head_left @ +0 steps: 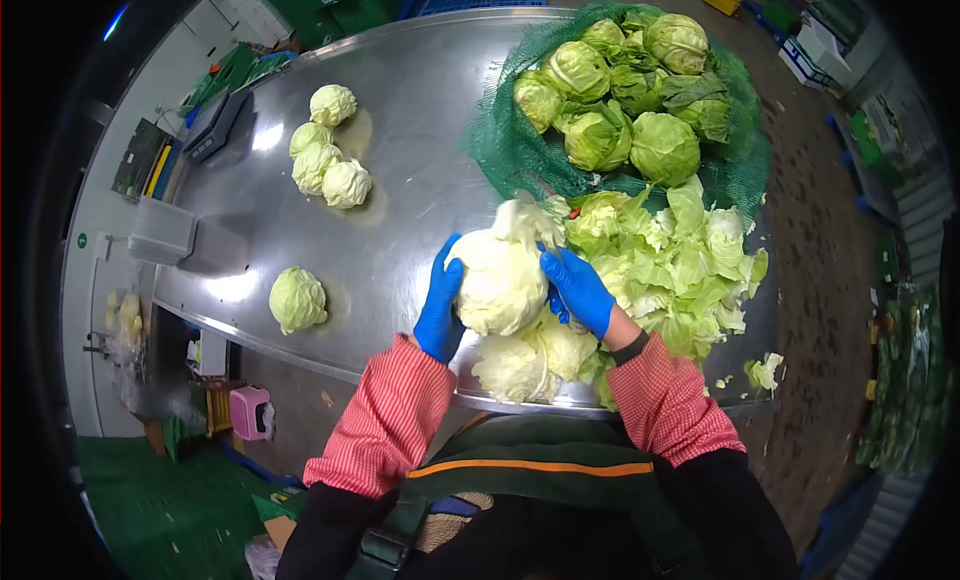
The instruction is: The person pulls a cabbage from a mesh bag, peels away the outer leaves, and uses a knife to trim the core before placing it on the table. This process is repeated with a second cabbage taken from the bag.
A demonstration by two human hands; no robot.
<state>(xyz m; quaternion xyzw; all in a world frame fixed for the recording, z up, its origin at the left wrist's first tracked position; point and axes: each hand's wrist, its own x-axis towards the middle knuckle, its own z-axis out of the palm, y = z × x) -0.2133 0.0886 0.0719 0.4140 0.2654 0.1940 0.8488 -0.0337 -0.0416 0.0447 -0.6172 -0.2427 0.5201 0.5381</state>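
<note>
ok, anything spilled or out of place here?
Yes: leaf scraps lie past the table edge on the right, apparently on the floor. Otherwise fine: left hand and right hand both grip the cabbage head.

Bright overhead light throws white glare patches on the steel table [400, 180]. Fisheye distortion bends the edges, the corners go black, and the periphery looks soft.

blue gloves [440, 315] — red-checked sleeves [385, 420], green apron [540, 442] with an orange stripe.
</note>
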